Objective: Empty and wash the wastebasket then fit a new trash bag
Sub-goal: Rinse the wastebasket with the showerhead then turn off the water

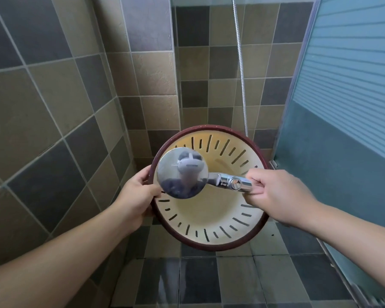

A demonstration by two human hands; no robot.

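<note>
1. Wastebasket: round, cream-yellow inside, dark maroon rim, slotted walls.
2. State: empty, no bag fitted.
3. Pose: mouth tipped toward the viewer, held above the tiled floor.

shower head: mirror-bright chrome | hose: ribbed metal | wastebasket: smooth cream plastic, maroon rim | wall tiles: matt, rough

Home bathroom shower stall: tiled walls and floor, frosted glass door at right, metal shower hose upper centre.
</note>
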